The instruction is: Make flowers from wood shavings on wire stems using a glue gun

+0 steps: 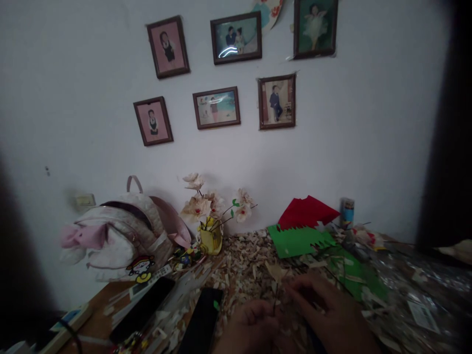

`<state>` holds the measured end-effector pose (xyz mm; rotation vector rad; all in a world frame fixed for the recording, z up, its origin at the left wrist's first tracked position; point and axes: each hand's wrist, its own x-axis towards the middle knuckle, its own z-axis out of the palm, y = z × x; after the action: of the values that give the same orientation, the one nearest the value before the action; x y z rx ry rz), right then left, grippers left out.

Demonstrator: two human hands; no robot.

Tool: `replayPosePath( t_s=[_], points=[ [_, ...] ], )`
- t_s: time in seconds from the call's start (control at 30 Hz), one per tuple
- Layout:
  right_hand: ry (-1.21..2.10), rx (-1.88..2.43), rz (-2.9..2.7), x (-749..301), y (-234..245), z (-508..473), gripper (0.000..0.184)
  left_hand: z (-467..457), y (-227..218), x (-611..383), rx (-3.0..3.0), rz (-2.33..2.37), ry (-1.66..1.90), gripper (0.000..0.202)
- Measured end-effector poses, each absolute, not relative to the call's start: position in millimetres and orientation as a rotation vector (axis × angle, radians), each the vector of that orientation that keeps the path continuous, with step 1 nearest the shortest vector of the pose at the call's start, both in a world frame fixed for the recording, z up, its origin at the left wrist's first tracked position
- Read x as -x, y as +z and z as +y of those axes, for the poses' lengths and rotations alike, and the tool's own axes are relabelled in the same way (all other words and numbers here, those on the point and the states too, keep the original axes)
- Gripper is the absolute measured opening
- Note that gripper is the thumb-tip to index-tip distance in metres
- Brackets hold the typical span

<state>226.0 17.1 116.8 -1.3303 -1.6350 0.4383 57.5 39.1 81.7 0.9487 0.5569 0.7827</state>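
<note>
My left hand [254,322] is closed in a pinch around a thin dark stem [275,297] that stands nearly upright. At its top sits a pale cream petal [275,271], dim and slightly blurred. Just to the right, my right hand [330,307] has thumb and fingers drawn together beside the petal. Whatever lies between those fingertips is too small and dark to name. Beneath both hands spreads a thick layer of pale scraps [243,268]. A dark phone-like slab [202,319] lies left of my left hand.
Behind stands a yellow pot [212,239] of handmade cream flowers [197,209]. A pink-white backpack [125,231] leans at left, near another dark slab [143,307]. Green sheets [295,241], a red sheet [308,211], a small can [347,212] and clear plastic [424,280] lie right.
</note>
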Motion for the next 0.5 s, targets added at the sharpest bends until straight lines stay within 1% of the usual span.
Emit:
replayPosePath(
  t_s=[0.13, 0.5],
  points=[
    [0.410, 1.333, -1.643, -226.3, 117.7, 17.3, 0.013, 37.0, 82.7, -57.0, -0.976, 0.604, 0.807, 0.026],
    [0.422, 1.337, -1.618, -225.5, 116.8, 18.2, 0.016, 32.4, 88.6, -57.3, -1.035, 0.633, 0.837, 0.025]
  ],
)
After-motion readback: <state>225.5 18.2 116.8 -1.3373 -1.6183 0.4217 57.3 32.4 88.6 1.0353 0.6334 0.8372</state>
